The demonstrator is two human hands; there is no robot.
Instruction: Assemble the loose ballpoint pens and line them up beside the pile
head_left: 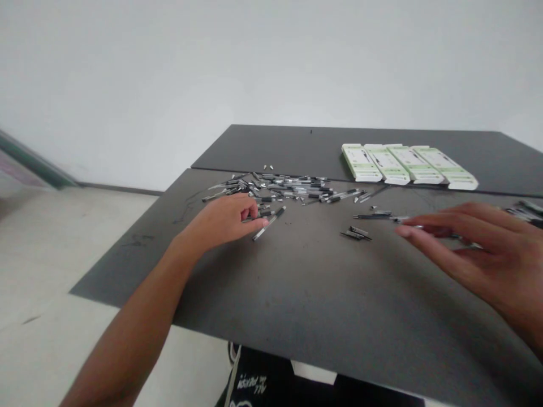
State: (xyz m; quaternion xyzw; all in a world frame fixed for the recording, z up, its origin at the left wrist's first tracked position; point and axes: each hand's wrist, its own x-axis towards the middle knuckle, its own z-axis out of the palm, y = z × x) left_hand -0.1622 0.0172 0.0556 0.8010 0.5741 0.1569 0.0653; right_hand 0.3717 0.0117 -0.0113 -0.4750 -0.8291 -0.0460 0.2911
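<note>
My left hand [229, 217] is at the near edge of a pile of pens, fingers curled and thumb against a clear-barrelled pen [275, 216] with dark ends. The pen slants up to the right from the thumb. Loose pen parts and clear barrels with black grips form the pile [292, 185] beyond this hand. My right hand [479, 237] hovers over the right side, fingers loosely apart and partly bent. Thin dark pen parts [373, 215] lie left of its fingertips, and a few short dark pieces [355, 233] lie nearer. Small shiny parts beneath its fingers are partly hidden.
Several flat white-and-green boxes [407, 164] lie side by side at the back right of the dark grey table [297, 282]. More pens [526, 212] lie at the far right, partly behind my right hand. A pale wall [271, 62] stands behind the table.
</note>
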